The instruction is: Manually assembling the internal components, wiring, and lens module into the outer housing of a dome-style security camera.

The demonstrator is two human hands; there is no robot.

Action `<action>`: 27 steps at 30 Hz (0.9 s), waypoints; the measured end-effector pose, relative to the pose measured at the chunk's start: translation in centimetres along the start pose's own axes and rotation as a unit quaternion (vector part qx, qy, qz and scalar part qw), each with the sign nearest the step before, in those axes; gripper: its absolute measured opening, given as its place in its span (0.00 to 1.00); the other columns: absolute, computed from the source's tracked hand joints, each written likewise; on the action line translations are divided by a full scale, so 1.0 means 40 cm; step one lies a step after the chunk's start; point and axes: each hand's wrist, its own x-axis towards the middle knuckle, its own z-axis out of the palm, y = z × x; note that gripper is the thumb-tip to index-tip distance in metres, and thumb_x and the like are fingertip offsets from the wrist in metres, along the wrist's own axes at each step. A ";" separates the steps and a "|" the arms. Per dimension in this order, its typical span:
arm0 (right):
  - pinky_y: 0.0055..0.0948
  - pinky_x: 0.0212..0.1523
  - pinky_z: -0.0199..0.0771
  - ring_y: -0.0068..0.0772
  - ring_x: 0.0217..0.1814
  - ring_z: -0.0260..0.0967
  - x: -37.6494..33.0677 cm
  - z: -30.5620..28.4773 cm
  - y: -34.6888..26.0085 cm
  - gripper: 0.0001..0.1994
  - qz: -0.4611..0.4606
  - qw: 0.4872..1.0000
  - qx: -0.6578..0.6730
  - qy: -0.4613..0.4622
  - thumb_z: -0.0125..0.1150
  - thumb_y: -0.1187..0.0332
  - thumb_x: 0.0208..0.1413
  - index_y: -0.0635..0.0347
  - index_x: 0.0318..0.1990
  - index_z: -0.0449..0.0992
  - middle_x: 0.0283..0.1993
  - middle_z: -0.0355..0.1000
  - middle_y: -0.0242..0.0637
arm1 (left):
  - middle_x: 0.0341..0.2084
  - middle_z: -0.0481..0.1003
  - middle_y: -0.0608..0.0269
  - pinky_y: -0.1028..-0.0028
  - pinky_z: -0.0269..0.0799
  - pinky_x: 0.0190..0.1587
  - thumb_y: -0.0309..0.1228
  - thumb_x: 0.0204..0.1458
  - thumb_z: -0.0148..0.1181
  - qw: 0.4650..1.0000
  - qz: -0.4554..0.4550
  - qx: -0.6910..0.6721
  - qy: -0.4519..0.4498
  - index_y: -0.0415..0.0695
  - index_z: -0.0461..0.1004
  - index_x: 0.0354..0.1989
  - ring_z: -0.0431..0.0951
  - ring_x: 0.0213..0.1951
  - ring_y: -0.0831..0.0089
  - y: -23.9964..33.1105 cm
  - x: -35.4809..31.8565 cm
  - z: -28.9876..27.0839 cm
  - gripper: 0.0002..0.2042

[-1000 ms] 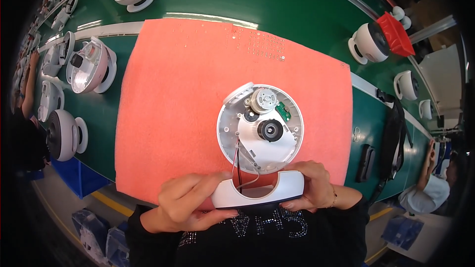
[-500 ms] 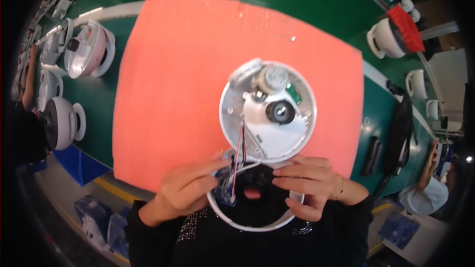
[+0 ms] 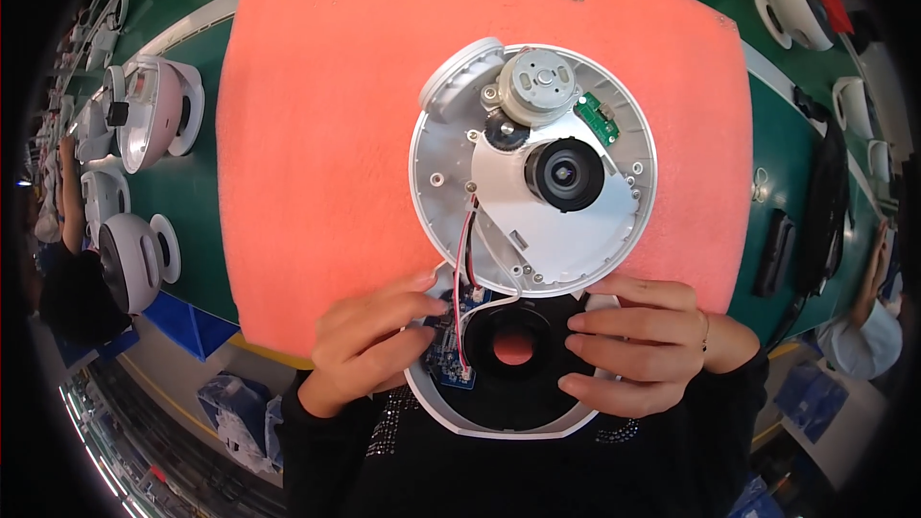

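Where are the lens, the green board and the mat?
Lens (image 3: 564, 174): head view, middle of its glass.
Green board (image 3: 597, 119): head view, middle of its face.
Mat (image 3: 317, 153): head view, bare left part.

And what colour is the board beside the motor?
The board is green, clearest in the head view.

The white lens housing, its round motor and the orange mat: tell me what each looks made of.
White lens housing: probably moulded plastic, satin, judging by its ribbed rim. Round motor: likely metal-cased, from its grey sheen. Orange mat: seemingly foam or felt-like fabric, matte and finely textured; which, I can't tell.
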 end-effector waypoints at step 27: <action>0.34 0.38 0.73 0.40 0.36 0.72 0.043 -0.082 -0.016 0.21 0.240 0.944 0.224 -0.021 0.67 0.70 0.39 0.68 0.42 0.69 0.37 0.73 0.45 | 0.28 0.75 0.54 0.75 0.75 0.31 0.21 0.32 0.66 0.995 -0.079 -0.049 -0.032 0.37 0.66 0.35 0.78 0.29 0.66 0.057 0.048 -0.021 0.19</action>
